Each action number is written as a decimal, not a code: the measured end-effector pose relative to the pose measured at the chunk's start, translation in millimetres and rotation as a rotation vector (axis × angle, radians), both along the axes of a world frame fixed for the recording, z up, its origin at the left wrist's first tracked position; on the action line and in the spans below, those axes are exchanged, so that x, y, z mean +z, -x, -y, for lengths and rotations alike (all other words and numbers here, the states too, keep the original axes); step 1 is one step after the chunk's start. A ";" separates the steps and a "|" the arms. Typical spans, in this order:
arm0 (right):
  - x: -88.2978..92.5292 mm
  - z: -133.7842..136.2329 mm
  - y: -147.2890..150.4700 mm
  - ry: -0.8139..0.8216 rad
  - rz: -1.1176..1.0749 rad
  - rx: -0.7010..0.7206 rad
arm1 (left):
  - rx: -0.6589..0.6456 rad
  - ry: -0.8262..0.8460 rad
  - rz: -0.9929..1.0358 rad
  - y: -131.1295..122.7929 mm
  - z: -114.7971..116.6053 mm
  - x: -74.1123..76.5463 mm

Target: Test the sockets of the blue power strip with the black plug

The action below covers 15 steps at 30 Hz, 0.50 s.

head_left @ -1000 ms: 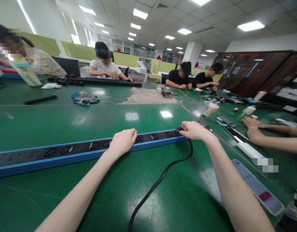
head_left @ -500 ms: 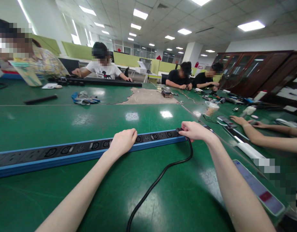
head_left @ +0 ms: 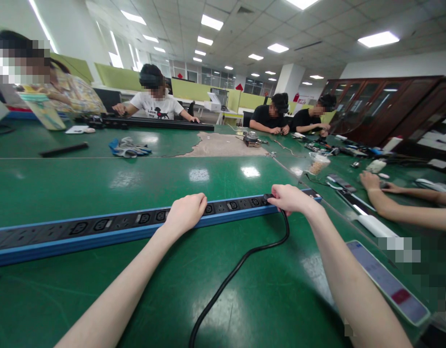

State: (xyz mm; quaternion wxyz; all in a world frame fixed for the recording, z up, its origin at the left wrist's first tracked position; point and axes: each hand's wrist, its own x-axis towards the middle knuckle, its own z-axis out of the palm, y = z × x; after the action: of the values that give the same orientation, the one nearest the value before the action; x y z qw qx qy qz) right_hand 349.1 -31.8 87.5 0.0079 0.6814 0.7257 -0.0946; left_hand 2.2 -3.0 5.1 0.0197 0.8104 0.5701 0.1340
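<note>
A long blue and black power strip (head_left: 132,220) with a row of sockets lies across the green table. My left hand (head_left: 186,211) is closed over the strip near its middle, fingers curled around the far edge. Toward the strip's right end, my right hand (head_left: 289,197) grips a black plug (head_left: 269,198) at a socket; how deep the plug sits is hidden by the fingers. From the plug a black power cord (head_left: 241,266) curves down to the table's near edge.
A phone (head_left: 388,282) lies beside my right forearm. Further right are a co-worker's arms (head_left: 393,208). Blue-grey gloves (head_left: 128,147), a dark bar (head_left: 64,149) and a plastic cup (head_left: 318,163) stand or lie beyond the strip. Other people sit at the far side.
Both my hands stay almost still on the strip and plug. The co-worker's near hand at the right has drawn back to the right.
</note>
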 end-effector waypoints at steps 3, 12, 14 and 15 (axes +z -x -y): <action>-3.5 -0.5 5.8 0.001 0.025 -0.003 | 0.001 0.007 -0.002 0.2 0.3 0.4; 0.8 0.3 12.4 -0.072 0.268 -0.058 | -0.013 -0.017 -0.007 0.6 -1.4 -1.2; -0.9 -0.9 14.3 -0.094 0.307 -0.059 | -0.009 -0.019 -0.010 0.6 -1.6 -1.8; -2.1 -2.0 14.8 -0.100 0.321 -0.054 | -0.008 -0.020 -0.010 0.6 -1.7 -2.0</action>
State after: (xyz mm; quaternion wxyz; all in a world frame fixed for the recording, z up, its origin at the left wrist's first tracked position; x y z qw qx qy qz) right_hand 334.3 -29.8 85.4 0.0873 0.7067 0.7002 0.0514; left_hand 1.6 -1.3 3.2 0.0094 0.8134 0.5657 0.1354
